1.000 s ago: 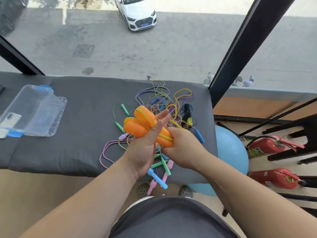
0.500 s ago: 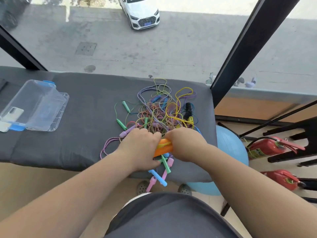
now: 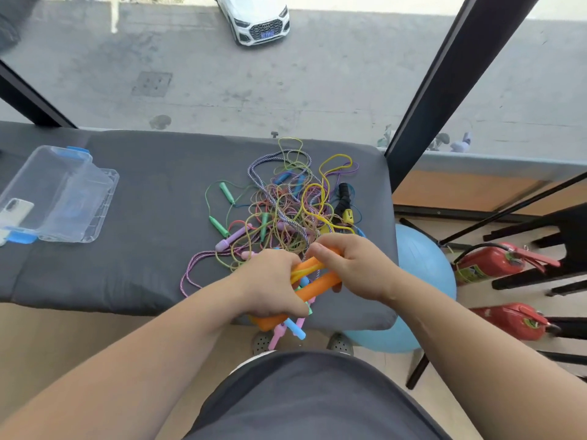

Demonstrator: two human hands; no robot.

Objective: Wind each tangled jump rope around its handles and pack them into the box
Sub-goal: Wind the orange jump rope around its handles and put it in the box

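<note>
**Barely begun: one rope in hand, none packed**

The grey table (image 3: 127,265) carries everything. At its left end sits the clear box (image 3: 63,198), with no rope visible inside. The tangle of ropes (image 3: 286,204) lies mid-table, many colours knotted together, all yet to be wound. At the near edge, the left hand (image 3: 270,281) and right hand (image 3: 352,268) sit close together, both clamped on the orange handles (image 3: 317,289), with yellow cord looped round them.

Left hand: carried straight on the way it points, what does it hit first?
Most likely the right hand, which grips the same orange handles just ahead of it; depth is hard to judge.
</note>
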